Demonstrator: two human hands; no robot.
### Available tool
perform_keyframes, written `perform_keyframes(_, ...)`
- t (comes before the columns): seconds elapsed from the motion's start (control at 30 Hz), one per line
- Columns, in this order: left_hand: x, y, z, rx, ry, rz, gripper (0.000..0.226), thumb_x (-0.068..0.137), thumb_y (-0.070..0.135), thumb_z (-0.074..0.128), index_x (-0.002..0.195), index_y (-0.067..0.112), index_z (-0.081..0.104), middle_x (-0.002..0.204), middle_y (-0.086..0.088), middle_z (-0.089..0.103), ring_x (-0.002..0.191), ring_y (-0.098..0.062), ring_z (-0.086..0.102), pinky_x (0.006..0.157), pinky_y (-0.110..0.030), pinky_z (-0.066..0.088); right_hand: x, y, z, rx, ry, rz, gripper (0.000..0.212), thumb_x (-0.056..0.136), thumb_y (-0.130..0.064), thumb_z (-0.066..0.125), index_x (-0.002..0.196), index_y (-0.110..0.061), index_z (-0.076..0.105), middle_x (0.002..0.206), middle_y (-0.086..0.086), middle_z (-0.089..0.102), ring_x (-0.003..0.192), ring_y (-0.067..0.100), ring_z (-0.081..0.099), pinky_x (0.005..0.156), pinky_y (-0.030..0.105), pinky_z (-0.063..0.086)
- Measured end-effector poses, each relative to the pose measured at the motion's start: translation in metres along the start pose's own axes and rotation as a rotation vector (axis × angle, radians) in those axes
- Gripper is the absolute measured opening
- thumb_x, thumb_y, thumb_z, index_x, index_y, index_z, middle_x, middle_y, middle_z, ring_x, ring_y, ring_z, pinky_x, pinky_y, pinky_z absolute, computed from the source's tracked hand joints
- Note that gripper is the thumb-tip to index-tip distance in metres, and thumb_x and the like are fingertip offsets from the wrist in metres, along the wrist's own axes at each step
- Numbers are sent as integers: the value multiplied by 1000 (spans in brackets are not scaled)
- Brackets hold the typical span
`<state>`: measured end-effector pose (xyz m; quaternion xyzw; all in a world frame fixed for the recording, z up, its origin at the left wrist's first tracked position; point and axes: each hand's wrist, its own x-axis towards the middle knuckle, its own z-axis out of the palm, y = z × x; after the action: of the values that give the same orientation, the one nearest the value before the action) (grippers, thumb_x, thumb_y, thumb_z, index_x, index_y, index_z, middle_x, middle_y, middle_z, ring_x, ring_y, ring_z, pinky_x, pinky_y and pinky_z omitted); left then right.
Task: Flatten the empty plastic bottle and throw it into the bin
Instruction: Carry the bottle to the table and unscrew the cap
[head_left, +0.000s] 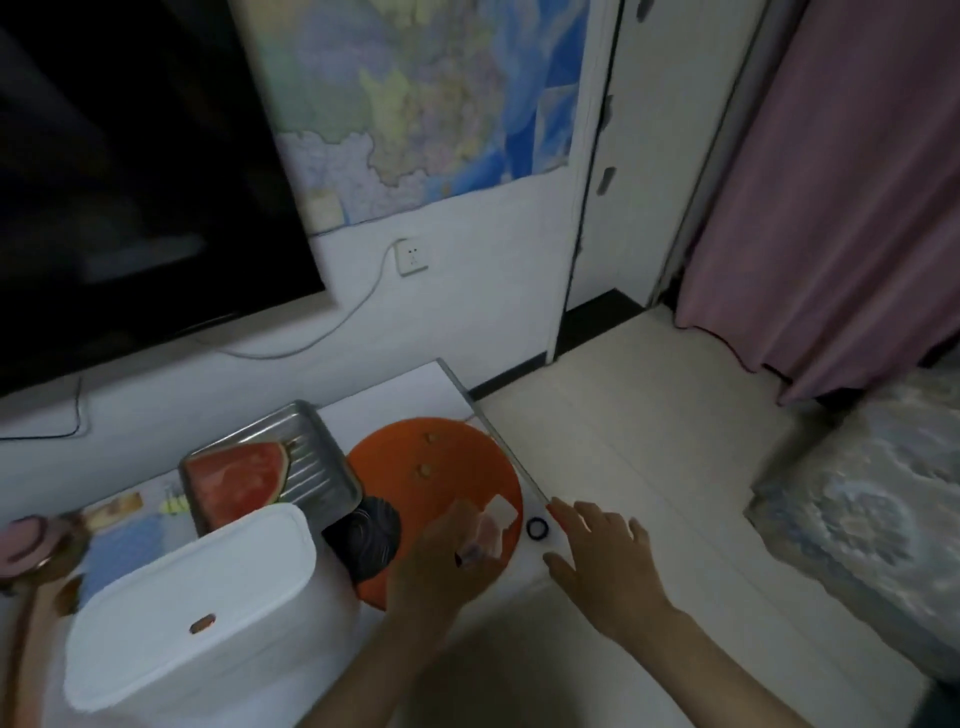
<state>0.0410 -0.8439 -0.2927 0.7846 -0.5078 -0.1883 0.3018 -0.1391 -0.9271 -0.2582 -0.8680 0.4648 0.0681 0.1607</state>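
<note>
A clear plastic bottle (494, 524), squashed and blurred, is gripped in my left hand (439, 566) above an orange round board (441, 462). My right hand (605, 558) hovers just right of it over the table's right edge, fingers spread and holding nothing. A small black ring (536, 528) lies on the table between the two hands. The white bin (192, 613) stands at the lower left of the table with its lid closed, about a hand's width left of my left hand.
A metal tray (317, 467) with a watermelon wedge (239, 480) sits behind the bin. A dark ribbed round object (363, 535) lies between the bin and the board. Tiled floor, a pink curtain (831, 208) and a patterned bed corner (857, 519) are to the right.
</note>
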Motion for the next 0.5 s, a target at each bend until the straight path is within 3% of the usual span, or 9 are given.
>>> perform_keyframes(0.07, 27, -12, -13, 103, 40, -55, 27, 78, 40, 68, 99, 41, 51, 92, 13, 68, 87, -9, 66, 74, -32, 54, 44, -10, -6, -4, 14, -102, 58, 95, -50, 38, 145, -28, 17, 151, 1, 34, 137, 25, 33, 117, 52, 16)
perform_keyframes(0.13, 29, -19, -14, 78, 125, -176, 40, 73, 43, 69, 104, 42, 44, 86, 11, 69, 80, -15, 67, 64, -33, 53, 85, -23, -11, -21, -12, -216, 54, 94, -47, 42, 141, -27, 24, 144, 3, 43, 129, 27, 43, 113, 53, 25)
perform_keyframes(0.2, 36, -27, -11, 21, 235, -268, 49, 65, 53, 72, 104, 45, 43, 79, 15, 68, 74, -11, 65, 57, -28, 45, 128, -37, -15, -75, 76, -354, 54, 87, -40, 59, 133, -21, 37, 124, 10, 60, 105, 30, 62, 96, 51, 46)
perform_keyframes(0.27, 51, -34, -19, -89, 289, -344, 51, 58, 56, 76, 99, 50, 47, 80, 21, 68, 75, -2, 63, 60, -26, 45, 162, -57, -40, -59, 148, -480, 61, 70, -34, 79, 117, -17, 44, 97, 13, 71, 79, 29, 70, 69, 42, 56)
perform_keyframes(0.3, 61, -36, -22, -151, 305, -390, 52, 56, 53, 80, 98, 52, 49, 83, 21, 70, 78, -1, 64, 66, -27, 49, 180, -65, -51, -31, 98, -567, 60, 72, -34, 78, 117, -19, 41, 102, 14, 69, 86, 31, 69, 67, 37, 55)
perform_keyframes(0.37, 81, -41, -30, -295, 386, -458, 54, 54, 39, 88, 95, 50, 55, 87, 17, 72, 84, -4, 66, 75, -27, 53, 215, -75, -62, -53, -133, -721, 52, 91, -37, 52, 136, -22, 29, 137, 11, 50, 119, 30, 52, 85, 30, 45)
perform_keyframes(0.4, 88, -40, -30, -346, 431, -482, 54, 53, 30, 91, 93, 48, 59, 86, 16, 73, 84, -4, 67, 77, -23, 53, 231, -76, -60, -47, -181, -720, 55, 93, -42, 43, 141, -25, 23, 147, 7, 41, 127, 26, 44, 96, 31, 40)
perform_keyframes(0.5, 109, -40, -33, -427, 534, -500, 54, 53, 19, 92, 94, 42, 64, 91, 18, 72, 86, -1, 66, 73, -8, 47, 270, -76, -51, 44, -157, -677, 59, 92, -46, 45, 144, -29, 22, 148, 1, 39, 131, 24, 40, 110, 42, 34)
